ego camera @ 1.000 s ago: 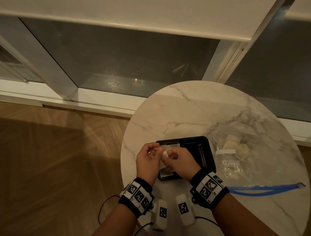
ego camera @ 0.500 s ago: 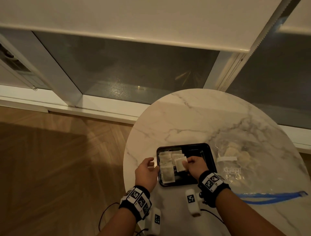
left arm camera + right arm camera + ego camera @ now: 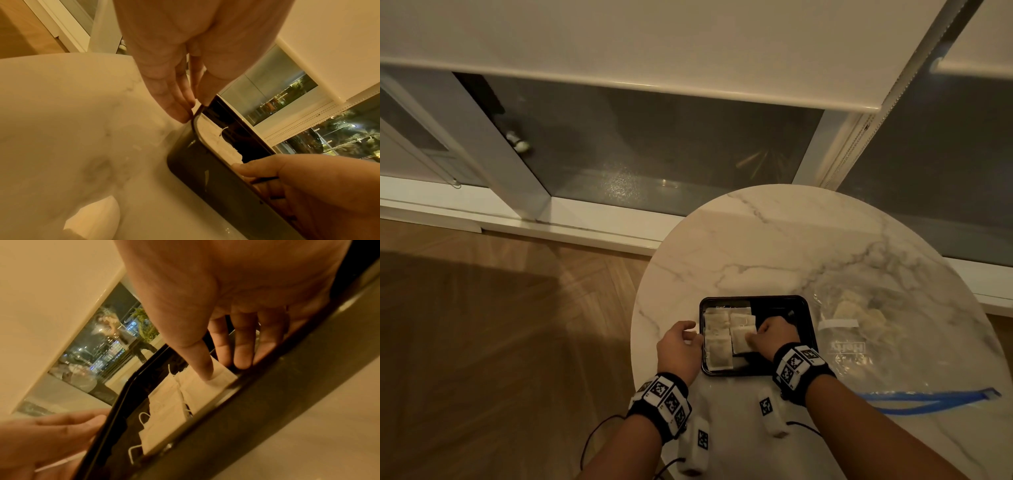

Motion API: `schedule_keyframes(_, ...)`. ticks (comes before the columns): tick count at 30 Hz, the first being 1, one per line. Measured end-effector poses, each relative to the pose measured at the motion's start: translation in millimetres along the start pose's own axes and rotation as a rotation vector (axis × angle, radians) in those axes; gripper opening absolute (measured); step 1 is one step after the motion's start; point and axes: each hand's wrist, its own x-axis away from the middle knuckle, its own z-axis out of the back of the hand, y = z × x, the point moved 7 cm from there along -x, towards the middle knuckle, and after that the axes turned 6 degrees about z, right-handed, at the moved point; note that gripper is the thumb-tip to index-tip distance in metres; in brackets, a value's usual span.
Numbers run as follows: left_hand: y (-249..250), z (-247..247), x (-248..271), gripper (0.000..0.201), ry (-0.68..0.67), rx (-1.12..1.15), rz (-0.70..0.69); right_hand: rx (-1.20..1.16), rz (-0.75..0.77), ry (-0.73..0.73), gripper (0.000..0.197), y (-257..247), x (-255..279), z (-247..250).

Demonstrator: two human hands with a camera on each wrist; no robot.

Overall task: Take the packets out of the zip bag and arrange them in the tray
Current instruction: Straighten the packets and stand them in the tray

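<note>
A black tray [image 3: 803, 318] sits on the round marble table [image 3: 756, 246]; its left half holds several flat white packets [image 3: 717, 337]. My right hand [image 3: 751, 337] is inside the tray, pinching one packet [image 3: 202, 391] that lies flat beside the others, thumb on top and fingers at its far edge. My left hand [image 3: 690, 334] rests at the tray's left rim [image 3: 194, 123], straight fingertips [image 3: 183, 116] touching the corner and holding nothing. The clear zip bag [image 3: 859, 346] lies right of the tray, blue zipper [image 3: 928, 401] toward me, more packets [image 3: 856, 310] inside.
Two white tagged sensor units [image 3: 770, 413] with black cables lie on the table's near edge under my wrists. The table's left edge drops to a wooden floor [image 3: 500, 342]. A window [image 3: 671, 154] with a lowered blind stands behind the table.
Both hands held a packet over the tray's front left. The left hand let go and moved to the tray's left rim; the right hand laid the packet down in the second column.
</note>
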Motion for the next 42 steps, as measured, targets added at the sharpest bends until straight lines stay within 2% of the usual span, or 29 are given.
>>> schedule_keyframes(6,-0.3,-0.4,-1.5,0.027,0.009,0.001,0.0,-0.03,-0.024,0.084,0.036,-3.9,-1.7,5.6)
schedule_keyframes(14,-3.4,-2.3,-1.9,0.031,0.005,0.052,0.023,-0.089,0.038,0.107,0.011,-13.4,-3.3,2.4)
schedule_keyframes(21,-7.3,-2.6,-3.9,0.033,0.004,0.047,0.015,-0.143,0.065,0.154,0.015,-9.8,-4.6,0.7)
schedule_keyframes(27,-6.5,-4.5,-4.0,0.031,-0.008,0.05,-0.001,-0.198,0.083,0.143,0.024,-10.2,-4.2,-2.6)
schedule_keyframes(32,-5.0,-5.4,-4.1,0.029,0.001,0.033,-0.026,-0.225,0.053,0.13,0.024,-5.6,-6.4,-3.1)
schedule_keyframes(34,-2.8,-10.5,-2.3,0.037,-0.022,0.025,-0.03,-0.228,0.035,0.138,0.024,-3.2,-6.4,-2.8)
schedule_keyframes(36,3.1,-20.8,2.3,0.057,-0.052,-0.047,-0.077,-0.226,0.023,0.148,0.026,-2.4,-6.2,-2.2)
schedule_keyframes(39,14.9,-37.7,11.1,0.096,-0.033,-0.323,-0.133,-0.222,0.01,0.164,0.026,-2.5,-6.6,-2.8)
schedule_keyframes(42,23.9,-47.4,10.1,0.12,0.023,-0.529,-0.095,-0.215,-0.007,0.172,0.026,-1.1,-7.5,-3.0)
